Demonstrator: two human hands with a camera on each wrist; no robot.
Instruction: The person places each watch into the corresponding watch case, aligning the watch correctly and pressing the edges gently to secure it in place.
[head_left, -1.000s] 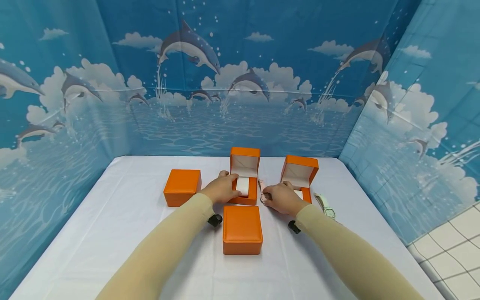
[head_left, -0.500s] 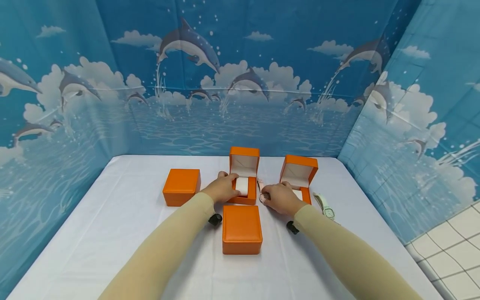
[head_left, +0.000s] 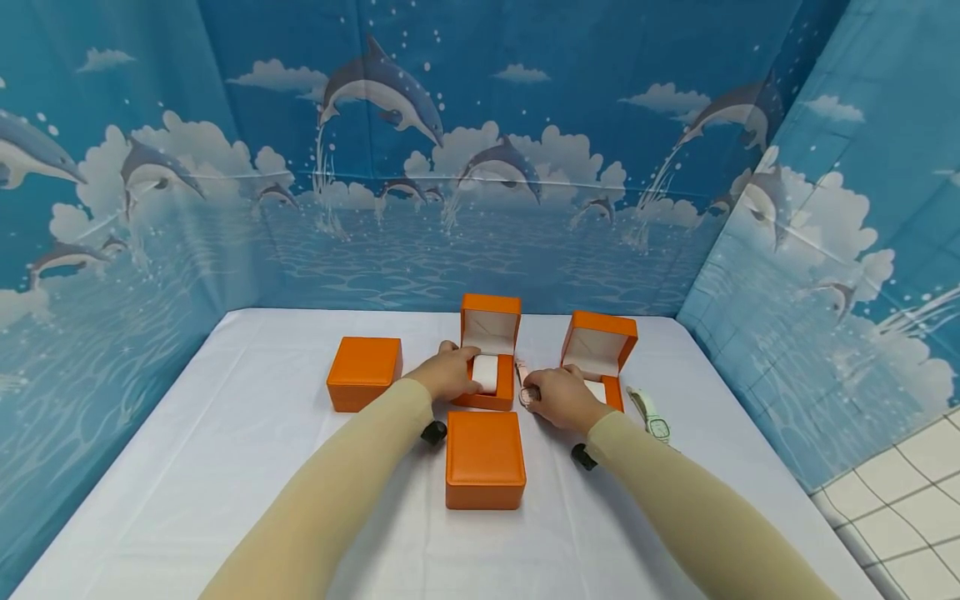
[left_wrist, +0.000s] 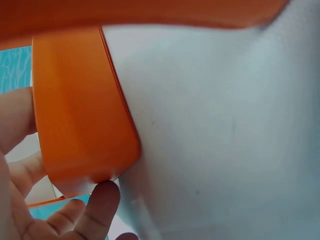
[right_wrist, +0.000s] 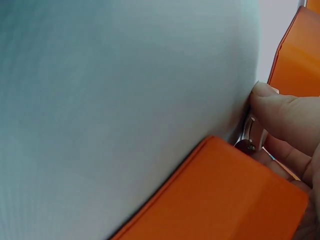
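My left hand (head_left: pixel 448 372) grips the left side of an open orange watch box (head_left: pixel 506 382) at the table's middle. Its lid stands up, and a white cushion (head_left: pixel 485 373) sits inside. In the left wrist view, fingers (left_wrist: pixel 102 205) bend against the corner of an orange box (left_wrist: pixel 82 110). Just right of the open box, my right hand (head_left: pixel 564 397) pinches a pink-strapped wristwatch (head_left: pixel 527 395) low over the table. The thumb and fingers partly cover this watch (right_wrist: pixel 254 134) in the right wrist view.
A second open watch box (head_left: pixel 613 388) stands behind the right hand, partly hidden. Right of it lies a pale green wristwatch (head_left: pixel 656 423). Closed orange boxes stand at the left (head_left: pixel 365 373) and in front (head_left: pixel 485 460). The table (head_left: pixel 262 433) has a white cloth.
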